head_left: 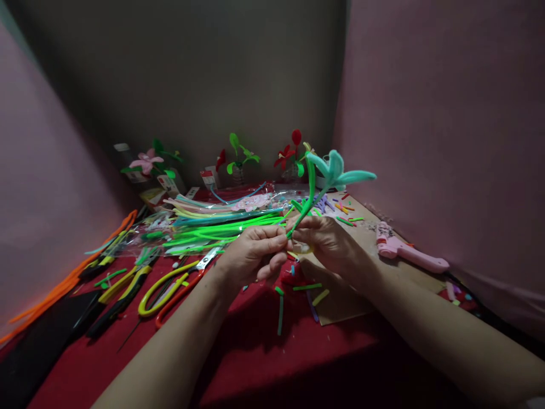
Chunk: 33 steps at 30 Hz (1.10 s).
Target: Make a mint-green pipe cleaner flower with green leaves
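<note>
clear bottle [238, 175] holds fuzzy green leaves [234, 144]; left hand [255, 248] and right hand [328, 241] both pinch fuzzy green stem [304, 212] of aqua long-petaled flower [336, 166].

head view | from wearer's head | faces forward, down | red tabletop [251, 358] near | dim back wall [213, 74] seemingly farther

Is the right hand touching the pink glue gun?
Apart: the head view shows tan board between the right hand and the glue gun; that hand holds the green stem.
</note>
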Each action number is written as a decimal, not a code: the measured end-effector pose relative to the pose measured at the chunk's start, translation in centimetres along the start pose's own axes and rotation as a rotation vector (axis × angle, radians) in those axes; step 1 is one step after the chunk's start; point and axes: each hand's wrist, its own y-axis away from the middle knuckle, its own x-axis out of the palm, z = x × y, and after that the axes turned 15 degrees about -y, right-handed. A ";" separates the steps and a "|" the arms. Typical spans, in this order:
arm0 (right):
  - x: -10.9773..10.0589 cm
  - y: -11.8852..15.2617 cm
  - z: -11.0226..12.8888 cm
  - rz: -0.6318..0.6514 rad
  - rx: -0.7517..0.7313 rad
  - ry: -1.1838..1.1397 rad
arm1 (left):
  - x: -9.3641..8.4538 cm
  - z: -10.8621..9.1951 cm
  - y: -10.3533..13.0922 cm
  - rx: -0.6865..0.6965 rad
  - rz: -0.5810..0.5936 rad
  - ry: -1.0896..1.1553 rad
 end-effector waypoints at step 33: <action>-0.4 0.0 -0.7 0.042 0.106 0.125 | 0.6 0.2 -0.7 0.079 -0.444 -0.178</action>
